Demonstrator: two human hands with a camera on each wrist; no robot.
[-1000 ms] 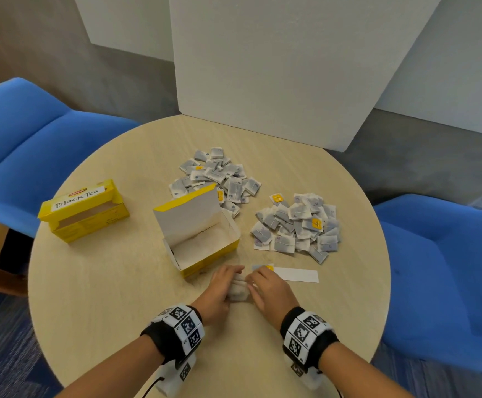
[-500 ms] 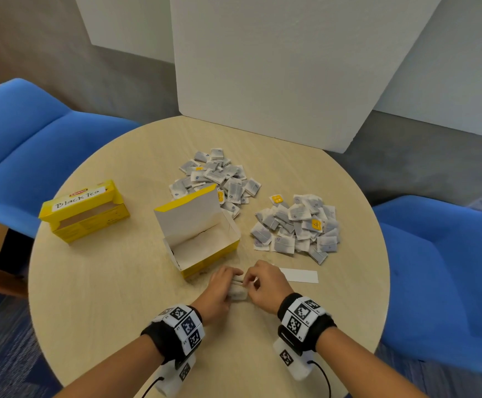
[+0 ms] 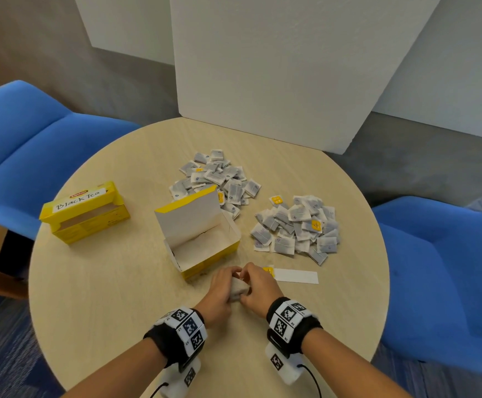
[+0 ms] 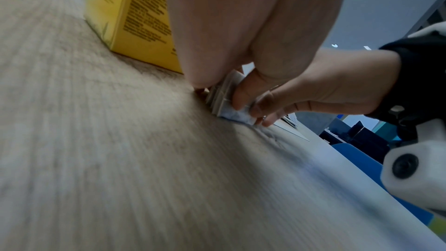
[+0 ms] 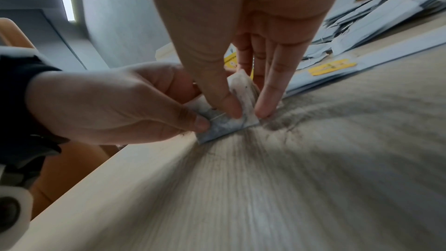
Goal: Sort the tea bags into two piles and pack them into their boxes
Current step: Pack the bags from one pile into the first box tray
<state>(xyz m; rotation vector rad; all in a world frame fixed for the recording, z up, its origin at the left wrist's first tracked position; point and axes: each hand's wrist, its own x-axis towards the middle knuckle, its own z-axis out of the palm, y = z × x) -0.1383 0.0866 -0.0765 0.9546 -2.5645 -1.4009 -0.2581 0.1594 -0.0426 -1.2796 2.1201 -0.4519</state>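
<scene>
Pale wood covered the round table (image 3: 113, 297), and near its 6 o'clock edge both hands met over a small stack of tea bags (image 3: 238, 288). The left hand (image 3: 219, 294) pinched the stack from the 9 o'clock side, its thumb and curled fingers closed on the bags. The right hand (image 3: 258, 291) pinched the same stack from the 3 o'clock side; in the right wrist view its thumb and fingers (image 5: 267, 91) pressed the two faces of the stack, which stood on edge on the table. In the left wrist view the stack (image 4: 225, 94) was touching the wood between both hands.

Just beyond the hands, toward 12 o'clock, the open yellow box (image 3: 205, 245) stood with its lid flap raised and its white inside showing. I could not tell if any bags lay in it. At 9 o'clock from it, well apart, lay the second yellow box (image 3: 84, 214) with a hand-written label "Black Tea".

Two piles of tea bags lay further out. One pile (image 3: 217, 179) was at 12 o'clock behind the open box, touching its lid. The other pile (image 3: 297, 228) was at 2 o'clock from the hands, near the open box but apart from it. A white paper strip (image 3: 297, 276) with a yellow tag (image 3: 268, 272) at its end lay just beside the right hand, at 3 o'clock.

Blue chairs (image 3: 24, 145) stood at both sides of the table.
</scene>
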